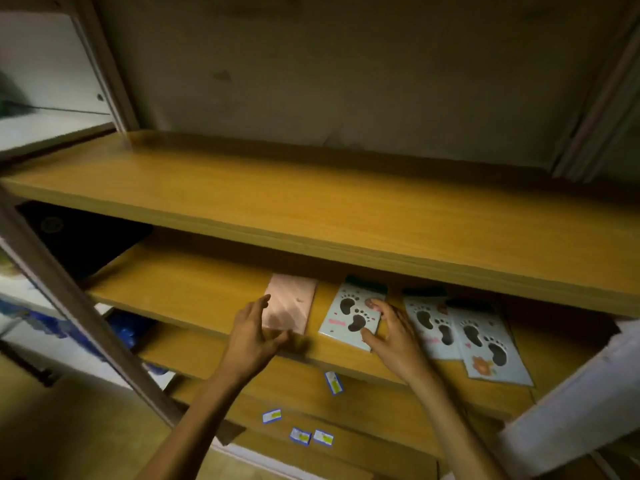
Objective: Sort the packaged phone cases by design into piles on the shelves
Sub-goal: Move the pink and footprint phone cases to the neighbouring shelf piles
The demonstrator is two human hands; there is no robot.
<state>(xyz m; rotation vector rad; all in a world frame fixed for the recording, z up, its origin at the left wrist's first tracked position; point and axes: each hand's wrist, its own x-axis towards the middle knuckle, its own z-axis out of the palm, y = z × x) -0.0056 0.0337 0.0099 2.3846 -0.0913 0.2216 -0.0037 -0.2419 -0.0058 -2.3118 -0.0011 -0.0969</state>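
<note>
Pink and footprint designs share the middle shelf [194,289] — a plain pink case [290,304] lies flat toward the left, and three pale footprint cases lie to its right. The nearest footprint case [351,315] sits by itself; two more footprint cases [464,336] overlap each other further right, the nearer one hanging past the shelf's front edge.

The left hand [254,332] is at the pink case's near left corner, fingers loosely spread; its thumb looks to be against the case's edge, though blur hides whether it actually pinches. The right hand [391,332] pinches the lone footprint case along its right edge, forefinger at the upper corner and thumb at the lower.

The step in hand seems to be squaring up piles by design. To do it well, the footprint case should be slid or lifted right and laid squarely on its two matches, edges aligned, and the whole pile nudged back from the front edge so nothing tips off. The pink one wants to stay well apart as the start of its own pile — a clear gap keeps the designs from mixing. The packaging looks slick, so stacked cases may skate; press them flat once placed.

Small blue-and-yellow labels [334,382] lie on the lower shelves.
</note>
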